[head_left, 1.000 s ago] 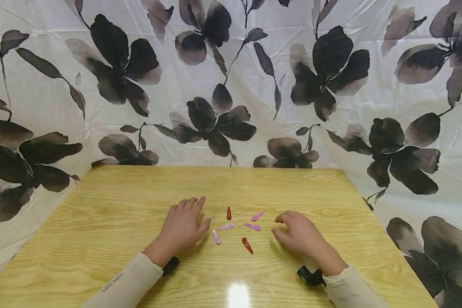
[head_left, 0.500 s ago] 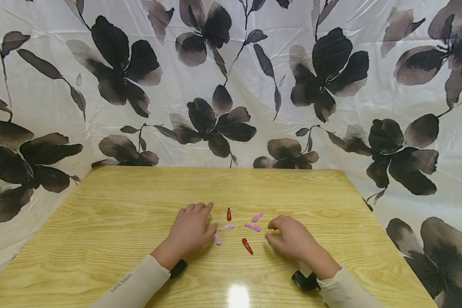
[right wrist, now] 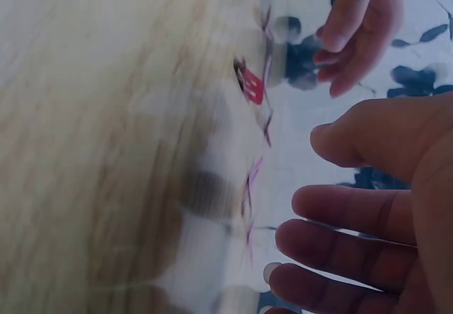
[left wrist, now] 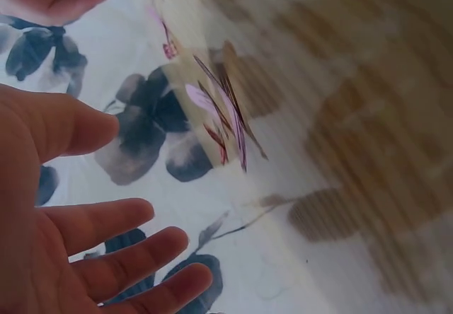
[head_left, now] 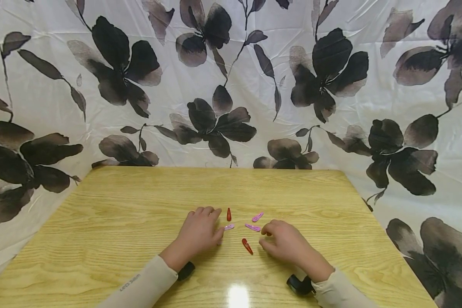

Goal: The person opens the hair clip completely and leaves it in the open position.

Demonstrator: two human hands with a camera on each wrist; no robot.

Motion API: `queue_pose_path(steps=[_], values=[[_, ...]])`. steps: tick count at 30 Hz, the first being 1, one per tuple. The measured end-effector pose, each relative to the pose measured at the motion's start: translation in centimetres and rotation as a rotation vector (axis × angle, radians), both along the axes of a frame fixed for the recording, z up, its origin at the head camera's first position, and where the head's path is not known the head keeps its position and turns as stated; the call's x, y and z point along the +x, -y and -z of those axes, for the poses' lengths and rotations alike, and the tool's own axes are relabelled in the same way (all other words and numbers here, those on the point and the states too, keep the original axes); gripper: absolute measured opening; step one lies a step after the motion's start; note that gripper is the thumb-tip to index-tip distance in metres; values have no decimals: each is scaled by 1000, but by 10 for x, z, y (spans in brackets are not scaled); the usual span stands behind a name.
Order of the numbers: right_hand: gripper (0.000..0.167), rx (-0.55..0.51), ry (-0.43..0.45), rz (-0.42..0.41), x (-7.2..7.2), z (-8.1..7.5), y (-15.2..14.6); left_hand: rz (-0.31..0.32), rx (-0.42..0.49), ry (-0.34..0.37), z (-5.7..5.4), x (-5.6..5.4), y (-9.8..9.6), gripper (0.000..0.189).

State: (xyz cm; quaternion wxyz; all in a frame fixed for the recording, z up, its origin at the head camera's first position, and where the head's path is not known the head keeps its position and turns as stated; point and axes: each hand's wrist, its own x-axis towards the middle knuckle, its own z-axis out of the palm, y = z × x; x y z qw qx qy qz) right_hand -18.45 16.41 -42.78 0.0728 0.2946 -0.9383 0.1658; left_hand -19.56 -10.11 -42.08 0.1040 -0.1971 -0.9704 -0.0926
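On the desk (head_left: 138, 190), hair clips (head_left: 257, 217) lie between our left hand (head_left: 198, 229) and right hand (head_left: 286, 243) — both with fingers (left wrist: 134, 264) spread wide. A pale pink clip (head_left: 229, 226) peeks past our left thumb (head_left: 217, 235), a pink clip (head_left: 253, 227) sits just beside our right hand, a red clip (head_left: 247, 247) is nearer us.

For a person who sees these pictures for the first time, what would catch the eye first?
Probably the floral cloth behind the wooden table, with its large dark flowers. Next come the red clips and pink clips, lying on that table mostly between the left hand and the right hand.
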Motion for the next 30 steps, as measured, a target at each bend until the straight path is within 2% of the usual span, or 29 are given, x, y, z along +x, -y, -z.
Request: queue_pose_path(steps=[4, 10, 30], values=[[18, 16, -13, 2, 1, 1, 4, 19, -2, -17, 3, 0, -4, 44], [17, 17, 16, -5, 4, 2, 11, 48, -5, -19, 4, 3, -11, 36], [14, 39, 39, -7, 8, 7, 22, 136, 9, 78, 4, 4, -30, 20]])
